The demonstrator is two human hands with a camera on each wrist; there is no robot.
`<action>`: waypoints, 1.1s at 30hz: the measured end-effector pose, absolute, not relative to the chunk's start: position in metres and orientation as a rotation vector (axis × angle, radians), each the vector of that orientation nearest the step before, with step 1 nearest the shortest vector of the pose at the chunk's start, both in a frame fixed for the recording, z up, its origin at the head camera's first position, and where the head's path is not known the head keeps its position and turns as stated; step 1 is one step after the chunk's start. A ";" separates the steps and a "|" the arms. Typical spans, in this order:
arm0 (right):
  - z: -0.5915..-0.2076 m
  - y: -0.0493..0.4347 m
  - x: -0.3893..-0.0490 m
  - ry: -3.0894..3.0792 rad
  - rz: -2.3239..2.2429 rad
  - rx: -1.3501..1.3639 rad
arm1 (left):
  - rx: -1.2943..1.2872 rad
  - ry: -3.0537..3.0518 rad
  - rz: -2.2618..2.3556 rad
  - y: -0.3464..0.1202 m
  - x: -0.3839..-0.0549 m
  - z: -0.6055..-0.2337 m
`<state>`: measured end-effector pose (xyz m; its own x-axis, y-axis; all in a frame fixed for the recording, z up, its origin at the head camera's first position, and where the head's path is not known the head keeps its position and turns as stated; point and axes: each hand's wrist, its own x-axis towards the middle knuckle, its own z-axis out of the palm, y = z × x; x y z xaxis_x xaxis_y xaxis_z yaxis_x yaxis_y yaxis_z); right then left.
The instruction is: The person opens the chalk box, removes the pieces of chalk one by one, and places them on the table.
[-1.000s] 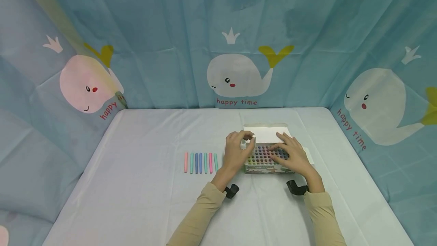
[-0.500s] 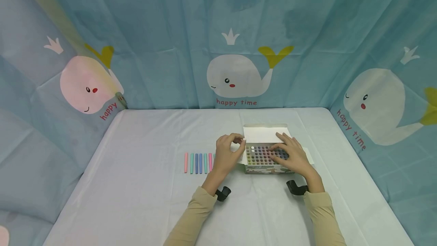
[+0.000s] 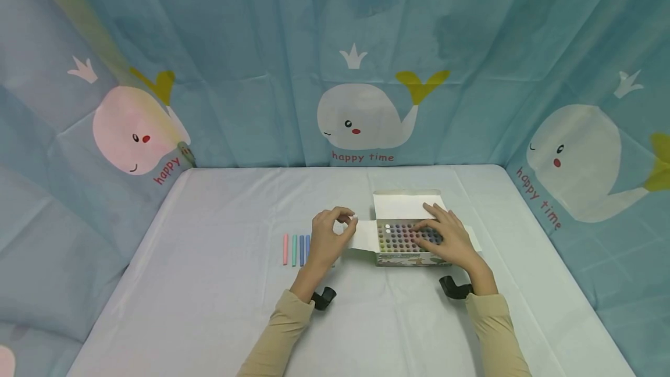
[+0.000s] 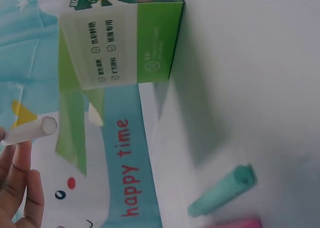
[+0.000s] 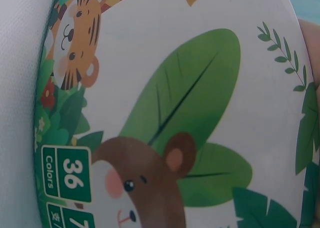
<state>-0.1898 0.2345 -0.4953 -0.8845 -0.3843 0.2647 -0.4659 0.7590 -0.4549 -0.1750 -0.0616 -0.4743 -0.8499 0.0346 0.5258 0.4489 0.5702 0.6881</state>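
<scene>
Head view: the left hand (image 3: 325,241) pinches a white cylindrical chalk stick (image 3: 355,217) between thumb and fingertips. The stick is above the white cloth-covered surface (image 3: 173,284), beside the left flap (image 3: 364,235) of a printed cardboard box (image 3: 398,259). The box stands right of the surface's middle, its white lid (image 3: 403,205) laid back toward the far edge. Rows of coloured chalk tips (image 3: 400,238) fill it, with two white tips at its far left corner. The right hand (image 3: 453,240) rests over the box's right part, fingers spread, one reaching onto the lid; no held object is visible. Left of the box, a row of pastel chalk sticks (image 3: 285,249) is partly hidden by the left hand.

Left wrist view: the fingers hold one end of the white stick; the other end projects free. A teal-green chalk stick (image 4: 222,192) lies on the surface. Handling, as judged: light, rigid, brittle, slightly slippery with dust. Take hold around mid-length with light pressure; avoid bending loads.

Right wrist view: the box's printed wall fills the frame; hand state cannot be determined here.
</scene>
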 end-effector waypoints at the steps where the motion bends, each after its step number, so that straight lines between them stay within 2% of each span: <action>1: -0.495 0.234 -0.190 -2.798 0.782 0.682 | -0.389 -2.341 -1.212 -0.064 -0.175 -0.474; 18: -0.495 0.234 -0.192 -2.794 0.771 0.688 | -0.312 -2.439 -1.251 -0.103 -0.173 -0.476; 33: -0.499 0.236 -0.191 -2.787 0.783 0.677 | -0.129 -2.611 -1.208 -0.142 -0.173 -0.469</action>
